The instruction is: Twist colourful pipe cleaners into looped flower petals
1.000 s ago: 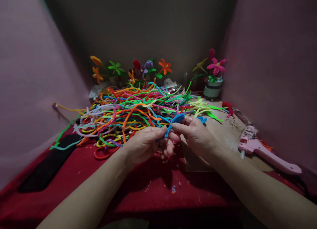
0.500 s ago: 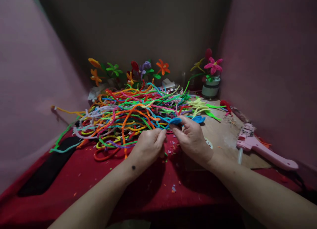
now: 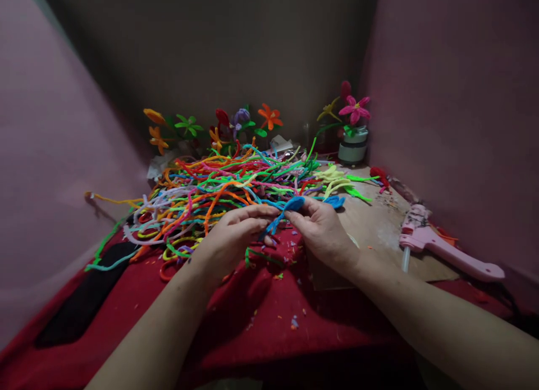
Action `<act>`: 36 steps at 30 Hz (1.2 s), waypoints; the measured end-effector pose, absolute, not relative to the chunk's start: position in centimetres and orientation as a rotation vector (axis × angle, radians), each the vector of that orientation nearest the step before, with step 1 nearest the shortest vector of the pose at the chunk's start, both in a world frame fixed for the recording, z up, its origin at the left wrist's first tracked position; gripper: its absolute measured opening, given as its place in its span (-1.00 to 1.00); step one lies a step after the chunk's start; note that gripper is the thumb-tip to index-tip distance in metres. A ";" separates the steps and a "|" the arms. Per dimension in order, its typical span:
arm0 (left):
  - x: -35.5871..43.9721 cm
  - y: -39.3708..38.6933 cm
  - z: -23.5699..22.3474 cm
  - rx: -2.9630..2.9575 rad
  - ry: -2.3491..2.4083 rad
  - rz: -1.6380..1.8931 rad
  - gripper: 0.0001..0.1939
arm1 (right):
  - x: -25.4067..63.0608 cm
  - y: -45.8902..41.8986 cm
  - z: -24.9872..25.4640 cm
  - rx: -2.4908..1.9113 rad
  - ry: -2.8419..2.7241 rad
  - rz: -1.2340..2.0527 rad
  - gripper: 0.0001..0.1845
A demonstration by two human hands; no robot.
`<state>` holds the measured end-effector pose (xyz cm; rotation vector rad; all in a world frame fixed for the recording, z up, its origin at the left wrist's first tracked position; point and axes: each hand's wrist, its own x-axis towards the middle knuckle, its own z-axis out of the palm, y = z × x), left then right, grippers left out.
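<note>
Between the thumb and fingers of my right hand (image 3: 324, 230) is a blue pipe cleaner petal (image 3: 293, 204), a flattened fuzzy loop whose thin twisted ends hang down to the left. My left hand (image 3: 236, 232) is at those ends, its fingers stretched out and parted from the thumb, the fingertips close to or touching them. More blue pipe cleaner loops (image 3: 335, 202) show just beyond my right hand. Behind both hands lies a big tangled heap of pipe cleaners (image 3: 227, 176) in many colours.
A pink glue gun (image 3: 450, 252) lies at the right on a cardboard sheet (image 3: 379, 227). Pipe cleaner flowers (image 3: 269, 116) stand at the back, some in a jar (image 3: 352, 148). A black strip (image 3: 84, 300) lies left on the red cloth (image 3: 269, 339), which has scattered fuzz bits.
My left hand has loosened its pinch and stretched out its fingers, uncovering the blue twisted ends. My right hand still pinches the petal. The whole view has shifted slightly.
</note>
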<state>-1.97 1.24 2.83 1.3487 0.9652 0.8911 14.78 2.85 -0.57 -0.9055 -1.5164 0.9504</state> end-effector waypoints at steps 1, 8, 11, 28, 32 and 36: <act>-1.9 1.2 2.9 1.256 0.932 0.868 -0.76 | 14.7 2.8 -0.6 -0.892 -1.510 0.976 -0.89; -1.3 0.9 1.7 1.079 0.830 0.653 -0.79 | 14.3 2.5 -0.6 -0.816 -1.480 1.093 -0.91; -1.1 0.9 1.3 1.246 0.965 0.709 -0.80 | 14.3 2.6 -0.7 -0.831 -1.496 1.051 -0.92; 0.3 0.5 2.8 1.803 1.419 0.747 -0.72 | 14.6 2.4 -0.4 -0.942 -1.575 0.812 -0.72; -0.1 3.0 4.5 1.746 1.481 0.802 -0.72 | 14.7 2.4 0.2 -1.050 -1.465 0.816 -0.73; 1.5 6.5 5.4 1.900 1.439 0.873 -0.77 | 14.3 1.4 0.2 -0.946 -1.772 0.777 -0.60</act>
